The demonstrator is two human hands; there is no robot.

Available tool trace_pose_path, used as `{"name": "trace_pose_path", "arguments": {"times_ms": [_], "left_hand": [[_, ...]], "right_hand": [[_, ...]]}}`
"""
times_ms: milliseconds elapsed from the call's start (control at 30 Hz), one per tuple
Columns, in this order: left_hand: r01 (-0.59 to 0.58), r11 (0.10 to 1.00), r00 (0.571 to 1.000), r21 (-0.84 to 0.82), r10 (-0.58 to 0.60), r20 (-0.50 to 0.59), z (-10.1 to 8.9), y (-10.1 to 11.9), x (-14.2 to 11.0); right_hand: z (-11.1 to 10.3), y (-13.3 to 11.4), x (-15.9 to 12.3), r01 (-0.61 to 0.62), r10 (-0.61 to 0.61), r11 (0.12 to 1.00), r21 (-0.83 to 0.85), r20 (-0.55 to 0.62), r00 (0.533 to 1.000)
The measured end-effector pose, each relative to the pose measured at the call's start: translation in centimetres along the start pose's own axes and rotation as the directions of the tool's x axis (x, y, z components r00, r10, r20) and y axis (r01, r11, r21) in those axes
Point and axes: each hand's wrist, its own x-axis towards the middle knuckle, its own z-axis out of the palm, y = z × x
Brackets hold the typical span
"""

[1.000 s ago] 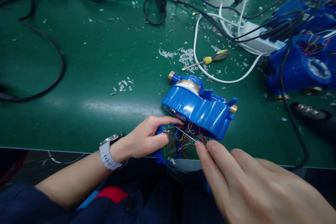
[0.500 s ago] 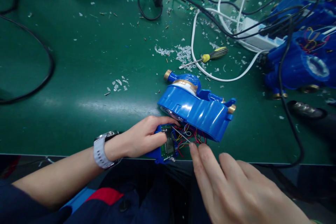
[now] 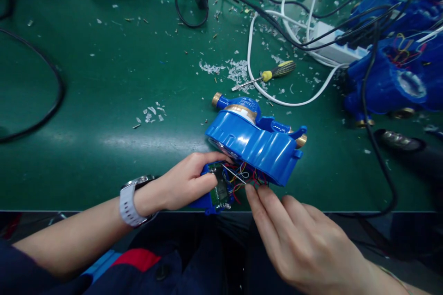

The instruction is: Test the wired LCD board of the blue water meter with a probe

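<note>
1. Green tabletop point(image 3: 104, 101) is lying beneath.
2. Right fingers point(image 3: 256, 204) are pinching a rod point(image 3: 234, 174), aiming it at the board point(image 3: 218, 193).
3. Left fingers point(image 3: 206, 185) are gripping the board beside the housing point(image 3: 254, 145).
4. Wires point(image 3: 238, 187) are crowding close, so gentle handling is probably serving best.

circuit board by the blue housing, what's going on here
A person's left hand holds the circuit board at the edge of the green table. The right hand pinches a thin rod, its far end near the board. Coloured wires spread between board and blue housing. A screwdriver lies beyond.
</note>
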Motion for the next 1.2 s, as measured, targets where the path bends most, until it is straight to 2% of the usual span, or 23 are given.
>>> {"name": "trace_pose_path", "arguments": {"times_ms": [100,167,233,300,367,433,500,533,600,633,667,700,833,900,967,1033,1100,1200], "left_hand": [[-0.016,1.000,1.000,0.001,0.016,-0.016,0.0,0.1,0.0],[-0.020,1.000,1.000,-0.009,0.020,-0.021,-0.1,0.0,0.0],[-0.019,1.000,0.999,-0.015,0.018,-0.031,-0.1,-0.1,0.0],[-0.019,1.000,0.999,-0.020,0.018,-0.042,-0.1,-0.3,0.0],[-0.024,0.999,0.999,-0.031,0.022,-0.041,-0.1,-0.3,0.0],[-0.027,0.999,0.999,-0.043,0.026,-0.037,-0.1,-0.3,0.0],[-0.026,0.998,0.999,-0.048,0.025,-0.034,-0.1,-0.3,0.0],[-0.024,0.999,0.999,-0.046,0.023,-0.037,-0.1,-0.3,0.0],[-0.018,0.999,0.999,-0.034,0.016,-0.041,-0.1,-0.3,0.0],[-0.014,1.000,0.999,-0.025,0.013,-0.044,-0.1,-0.3,0.0],[-0.009,1.000,0.999,-0.018,0.009,-0.045,-0.1,-0.3,0.0],[-0.003,1.000,0.999,-0.013,0.002,-0.040,-0.1,-0.4,0.0],[-0.005,1.000,0.999,-0.029,0.007,0.038,-0.2,-0.2,-0.1],[-0.026,0.998,0.996,-0.058,0.030,0.078,-0.4,-0.1,-0.1],[-0.020,0.999,0.997,-0.034,0.022,0.079,-0.5,0.0,-0.2],[0.010,0.998,0.999,0.068,-0.013,0.041,-0.5,0.1,-0.6],[0.069,0.979,0.997,0.191,-0.062,-0.043,-0.4,0.0,-1.3],[0.163,0.938,0.968,0.307,-0.091,-0.235,0.2,-0.4,-2.8]], "right_hand": [[0.7,-0.2,0.1,-0.120,0.127,0.982,0.145,-0.038,0.991],[1.3,-0.4,0.2,-0.247,0.273,0.911,0.329,-0.035,0.961],[1.8,-0.5,0.2,-0.306,0.352,0.849,0.430,-0.031,0.935],[2.1,-0.6,0.1,-0.265,0.313,0.891,0.368,-0.077,0.947],[2.3,-0.8,-0.1,-0.174,0.202,0.963,0.205,-0.120,0.972],[2.4,-1.0,-0.3,-0.133,0.147,0.984,0.117,-0.120,0.982],[2.5,-1.1,-0.3,-0.199,0.230,0.950,0.241,-0.107,0.967],[2.6,-1.1,-0.3,-0.259,0.308,0.893,0.367,-0.081,0.948],[2.8,-1.1,-0.2,-0.355,0.442,0.709,0.609,0.007,0.897],[2.9,-1.1,-0.2,-0.376,0.473,0.630,0.680,0.048,0.880],[3.0,-1.0,-0.2,-0.382,0.481,0.591,0.711,0.069,0.874],[3.1,-0.8,-0.3,-0.371,0.473,0.594,0.713,0.063,0.879],[2.7,-0.1,-1.0,-0.336,0.401,0.701,0.629,0.042,0.915],[2.1,0.2,-1.4,-0.338,0.393,0.698,0.631,0.056,0.918],[1.4,0.4,-1.7,-0.332,0.403,0.653,0.681,0.060,0.913],[0.9,0.5,-2.0,-0.326,0.424,0.574,0.751,0.067,0.903],[0.6,0.3,-2.2,-0.328,0.452,0.511,0.795,0.077,0.889],[0.5,-0.1,-2.7,-0.351,0.485,0.501,0.791,0.079,0.871]]}}
